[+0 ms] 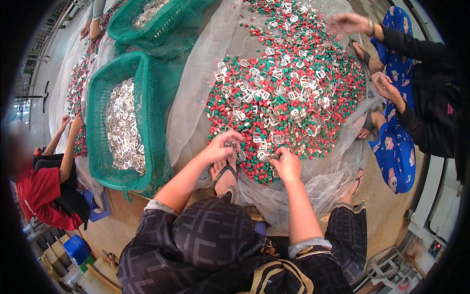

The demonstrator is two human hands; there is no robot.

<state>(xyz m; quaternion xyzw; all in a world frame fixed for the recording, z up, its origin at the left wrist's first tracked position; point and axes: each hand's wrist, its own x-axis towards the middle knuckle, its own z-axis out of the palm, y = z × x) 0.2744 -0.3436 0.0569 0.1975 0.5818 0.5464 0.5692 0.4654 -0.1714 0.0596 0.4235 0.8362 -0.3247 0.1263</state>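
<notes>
A wide heap of small red, green and white cone-shaped pieces (267,115) lies in front of me, with silvery metal buckles (306,82) mixed all through it. At the heap's near edge my left hand (223,147) is curled around a few metal buckles (240,155). To its right, my right hand (287,164) has thumb and fingers pinched on a metal buckle (274,171), partly hidden by the fingers. Loose buckles (262,146) lie on the heap between the two hands.
Sheer white netting (193,112) lies under and around the heap. On the left stands a green mesh-lined basket (93,122) of buckles, with another green basket (120,27) beyond. A co-worker's hands (387,87) are over the right side; a person in red (46,188) sits left.
</notes>
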